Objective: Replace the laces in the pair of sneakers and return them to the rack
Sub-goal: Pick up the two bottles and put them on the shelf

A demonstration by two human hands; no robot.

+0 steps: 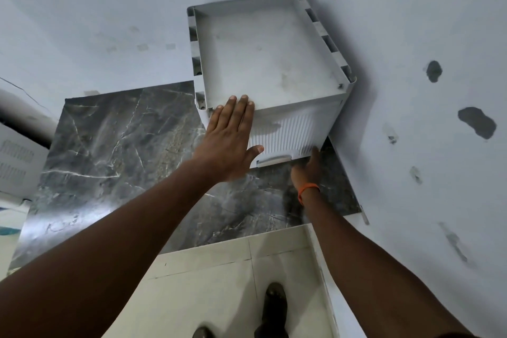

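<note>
A white plastic rack (274,44) stands against the wall on a dark marble slab; its top tray holds nothing. My left hand (230,140) lies flat and open on the front top edge of the rack, fingers spread over the rim. My right hand (308,170), with an orange band on the wrist, reaches low under the ribbed front panel (290,129) near its small handle (274,160); the fingers are blurred and partly hidden. No sneakers or laces are in view.
The dark marble floor slab (115,151) extends to the left of the rack. A white wall (425,145) with dark patches stands on the right. Pale floor tiles (219,282) and my two dark shoes (274,307) are below. A white appliance (16,162) sits at the far left.
</note>
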